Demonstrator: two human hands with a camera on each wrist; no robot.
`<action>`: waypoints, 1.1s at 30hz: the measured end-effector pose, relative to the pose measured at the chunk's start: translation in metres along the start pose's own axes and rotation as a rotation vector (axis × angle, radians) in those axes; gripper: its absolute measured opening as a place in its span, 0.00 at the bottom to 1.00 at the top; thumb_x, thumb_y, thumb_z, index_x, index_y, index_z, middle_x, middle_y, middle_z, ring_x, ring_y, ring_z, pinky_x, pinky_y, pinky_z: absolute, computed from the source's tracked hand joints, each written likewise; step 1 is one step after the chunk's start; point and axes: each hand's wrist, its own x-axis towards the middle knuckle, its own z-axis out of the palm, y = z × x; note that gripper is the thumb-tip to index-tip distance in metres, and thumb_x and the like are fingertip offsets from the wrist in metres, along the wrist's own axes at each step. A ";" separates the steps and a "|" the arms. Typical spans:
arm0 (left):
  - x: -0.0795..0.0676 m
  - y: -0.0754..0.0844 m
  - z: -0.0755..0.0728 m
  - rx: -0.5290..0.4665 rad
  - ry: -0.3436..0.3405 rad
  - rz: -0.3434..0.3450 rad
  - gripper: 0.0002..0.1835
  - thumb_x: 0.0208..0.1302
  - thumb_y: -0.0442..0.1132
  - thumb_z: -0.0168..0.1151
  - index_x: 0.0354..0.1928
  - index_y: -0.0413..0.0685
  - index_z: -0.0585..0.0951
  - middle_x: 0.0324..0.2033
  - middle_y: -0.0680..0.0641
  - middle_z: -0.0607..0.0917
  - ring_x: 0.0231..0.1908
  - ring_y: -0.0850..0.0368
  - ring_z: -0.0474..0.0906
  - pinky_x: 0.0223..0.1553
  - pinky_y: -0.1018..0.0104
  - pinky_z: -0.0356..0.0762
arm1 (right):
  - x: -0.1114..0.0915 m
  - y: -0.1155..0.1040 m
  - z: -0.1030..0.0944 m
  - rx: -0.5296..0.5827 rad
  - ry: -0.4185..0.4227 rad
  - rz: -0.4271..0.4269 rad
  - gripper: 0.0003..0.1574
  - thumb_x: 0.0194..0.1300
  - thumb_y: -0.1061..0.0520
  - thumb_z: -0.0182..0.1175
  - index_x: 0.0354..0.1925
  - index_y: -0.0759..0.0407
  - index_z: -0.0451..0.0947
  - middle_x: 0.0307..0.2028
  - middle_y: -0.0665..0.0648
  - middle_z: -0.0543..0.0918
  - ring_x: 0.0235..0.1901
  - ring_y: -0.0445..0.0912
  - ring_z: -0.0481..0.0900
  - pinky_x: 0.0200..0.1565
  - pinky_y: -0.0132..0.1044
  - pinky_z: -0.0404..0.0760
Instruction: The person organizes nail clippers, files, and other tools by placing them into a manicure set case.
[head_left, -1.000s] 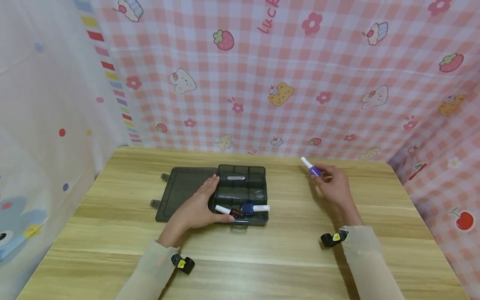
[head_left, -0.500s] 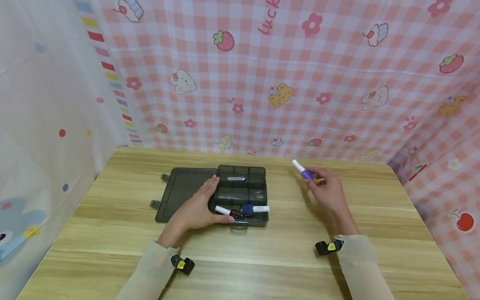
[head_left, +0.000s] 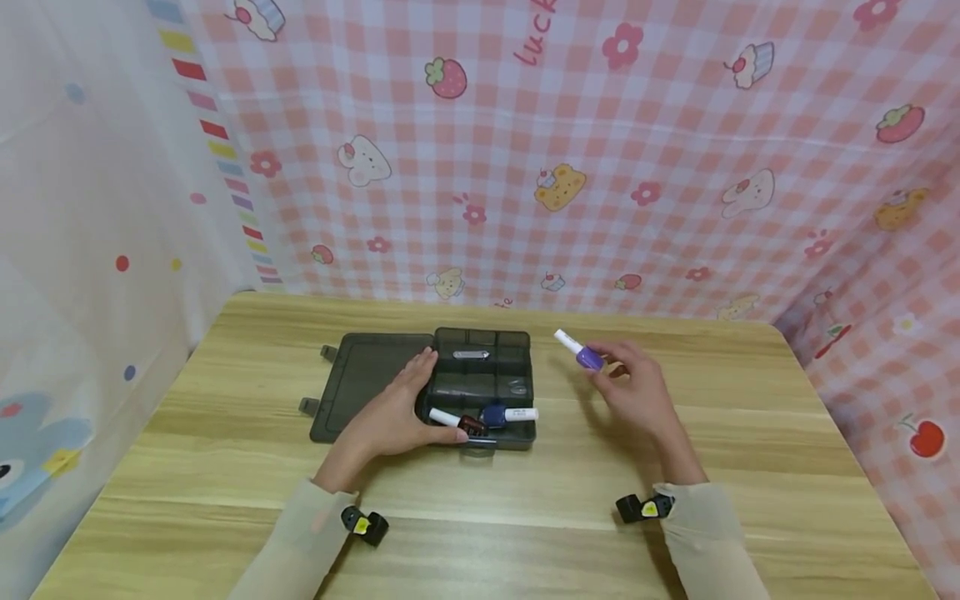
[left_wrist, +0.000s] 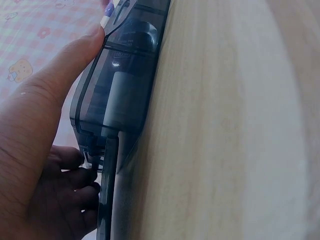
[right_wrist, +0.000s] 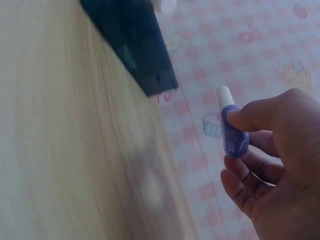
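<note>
On the table stands a dark translucent compartment box (head_left: 517,385), its lid (head_left: 378,367) laid back to the left. A dark red nail polish bottle (head_left: 471,426) and a navy blue one (head_left: 495,416), both white-capped, lie in its front section. My left hand (head_left: 393,412) rests across the box's left side, thumb on the front rim, fingers spread along the hinge. In the left wrist view the thumb (left_wrist: 75,60) touches the box wall. Right of the box, my right hand (head_left: 633,387) pinches a purple nail polish bottle (right_wrist: 234,132) above the table, its white cap pointing away.
A small silvery item (head_left: 471,356) lies in the box's rear section. Two latches (head_left: 308,406) stick out from the lid's left edge. The wooden table (head_left: 540,533) meets a pink checked curtain (head_left: 495,233) at the back.
My right hand has moved left toward the box, carrying the purple nail polish bottle. My left hand and the box have stayed where they were.
</note>
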 end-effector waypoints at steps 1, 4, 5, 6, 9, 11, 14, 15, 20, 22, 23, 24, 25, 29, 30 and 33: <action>0.000 0.000 0.000 -0.002 -0.001 0.000 0.74 0.42 0.83 0.67 0.84 0.58 0.42 0.84 0.54 0.41 0.83 0.45 0.38 0.75 0.33 0.55 | 0.000 -0.003 0.001 0.004 -0.009 -0.003 0.23 0.66 0.65 0.67 0.59 0.60 0.83 0.49 0.60 0.84 0.48 0.52 0.80 0.46 0.41 0.82; 0.000 0.001 0.000 -0.003 -0.004 -0.004 0.75 0.42 0.83 0.67 0.84 0.58 0.41 0.84 0.54 0.41 0.83 0.46 0.38 0.75 0.33 0.55 | -0.002 -0.013 0.005 0.021 -0.031 -0.037 0.23 0.65 0.67 0.67 0.59 0.60 0.83 0.50 0.60 0.85 0.48 0.52 0.80 0.46 0.43 0.82; 0.000 0.001 0.000 -0.002 -0.004 -0.004 0.75 0.42 0.83 0.67 0.84 0.58 0.41 0.84 0.54 0.41 0.83 0.45 0.38 0.75 0.33 0.55 | -0.003 -0.016 0.007 0.025 -0.036 -0.046 0.24 0.65 0.67 0.67 0.59 0.60 0.83 0.50 0.60 0.85 0.47 0.51 0.81 0.45 0.44 0.83; 0.000 0.001 0.000 -0.002 -0.004 -0.004 0.75 0.41 0.83 0.67 0.84 0.58 0.41 0.84 0.54 0.41 0.83 0.46 0.38 0.75 0.33 0.54 | -0.004 -0.020 0.008 0.024 -0.038 -0.057 0.24 0.64 0.67 0.68 0.59 0.60 0.84 0.50 0.59 0.85 0.47 0.51 0.81 0.45 0.44 0.83; 0.001 0.001 0.000 0.001 -0.005 -0.006 0.75 0.42 0.83 0.67 0.84 0.58 0.41 0.84 0.54 0.41 0.83 0.45 0.38 0.75 0.33 0.54 | -0.005 -0.029 0.013 0.029 -0.054 -0.095 0.24 0.63 0.67 0.69 0.58 0.59 0.84 0.50 0.58 0.86 0.47 0.50 0.81 0.44 0.46 0.83; 0.002 0.001 0.000 0.000 -0.003 -0.006 0.75 0.42 0.83 0.67 0.84 0.57 0.42 0.84 0.53 0.41 0.83 0.45 0.38 0.75 0.33 0.54 | -0.006 -0.035 0.017 0.028 -0.074 -0.117 0.24 0.63 0.66 0.70 0.58 0.58 0.84 0.51 0.57 0.86 0.47 0.49 0.81 0.44 0.46 0.83; 0.001 0.000 0.000 -0.002 -0.002 -0.005 0.75 0.42 0.83 0.67 0.84 0.57 0.42 0.84 0.54 0.41 0.83 0.45 0.38 0.76 0.34 0.54 | -0.008 -0.042 0.022 0.033 -0.101 -0.153 0.25 0.62 0.66 0.70 0.58 0.58 0.84 0.51 0.56 0.86 0.46 0.47 0.80 0.44 0.44 0.82; 0.001 0.000 0.000 -0.002 -0.002 -0.004 0.75 0.42 0.83 0.68 0.84 0.57 0.42 0.84 0.54 0.41 0.83 0.45 0.38 0.76 0.34 0.54 | -0.009 -0.044 0.023 0.037 -0.112 -0.163 0.25 0.62 0.66 0.70 0.58 0.57 0.84 0.51 0.55 0.86 0.46 0.47 0.80 0.44 0.43 0.83; 0.001 0.001 -0.001 0.002 0.004 -0.001 0.75 0.42 0.83 0.68 0.84 0.57 0.42 0.84 0.53 0.41 0.83 0.45 0.39 0.76 0.35 0.54 | -0.012 -0.054 0.027 0.038 -0.166 -0.182 0.25 0.61 0.65 0.72 0.57 0.53 0.85 0.50 0.52 0.85 0.44 0.44 0.80 0.44 0.47 0.84; 0.001 0.001 -0.001 0.003 0.006 -0.001 0.75 0.41 0.83 0.68 0.84 0.57 0.42 0.84 0.53 0.42 0.83 0.45 0.39 0.76 0.35 0.54 | -0.013 -0.058 0.028 0.035 -0.185 -0.185 0.25 0.61 0.64 0.72 0.57 0.53 0.85 0.50 0.51 0.85 0.45 0.44 0.80 0.45 0.49 0.84; 0.001 0.001 -0.001 0.004 0.007 -0.002 0.75 0.41 0.83 0.68 0.84 0.56 0.42 0.84 0.53 0.42 0.83 0.45 0.39 0.76 0.35 0.54 | -0.014 -0.060 0.028 0.030 -0.194 -0.185 0.25 0.61 0.63 0.72 0.57 0.52 0.85 0.50 0.50 0.85 0.45 0.44 0.80 0.45 0.49 0.84; 0.001 0.001 -0.001 0.005 0.007 -0.002 0.75 0.41 0.83 0.68 0.84 0.56 0.42 0.84 0.53 0.42 0.83 0.45 0.39 0.76 0.35 0.54 | -0.015 -0.061 0.028 0.027 -0.202 -0.187 0.25 0.61 0.63 0.72 0.57 0.52 0.85 0.51 0.50 0.85 0.45 0.44 0.80 0.46 0.49 0.83; 0.001 0.001 -0.001 0.006 0.008 -0.002 0.75 0.41 0.83 0.68 0.84 0.56 0.43 0.84 0.53 0.42 0.83 0.45 0.39 0.76 0.35 0.54 | -0.016 -0.062 0.028 0.026 -0.210 -0.191 0.25 0.61 0.63 0.71 0.58 0.52 0.85 0.51 0.50 0.84 0.46 0.44 0.80 0.46 0.49 0.83; 0.001 0.001 -0.001 0.010 0.005 -0.006 0.75 0.41 0.83 0.67 0.84 0.56 0.42 0.84 0.53 0.42 0.83 0.45 0.39 0.76 0.35 0.54 | -0.018 -0.066 0.030 0.021 -0.232 -0.209 0.25 0.61 0.63 0.71 0.58 0.53 0.85 0.51 0.49 0.84 0.47 0.44 0.80 0.47 0.45 0.83; 0.001 0.001 -0.001 0.011 0.005 -0.006 0.75 0.41 0.83 0.67 0.84 0.56 0.42 0.84 0.53 0.42 0.83 0.45 0.39 0.76 0.35 0.54 | -0.018 -0.067 0.030 0.019 -0.234 -0.215 0.25 0.62 0.63 0.71 0.58 0.53 0.85 0.50 0.49 0.84 0.47 0.44 0.80 0.47 0.44 0.82; 0.001 0.001 -0.001 0.009 0.006 -0.007 0.75 0.41 0.83 0.68 0.84 0.56 0.42 0.84 0.52 0.42 0.83 0.44 0.40 0.76 0.35 0.54 | -0.018 -0.069 0.031 0.008 -0.249 -0.222 0.25 0.61 0.63 0.72 0.58 0.53 0.85 0.50 0.49 0.84 0.47 0.43 0.79 0.46 0.43 0.82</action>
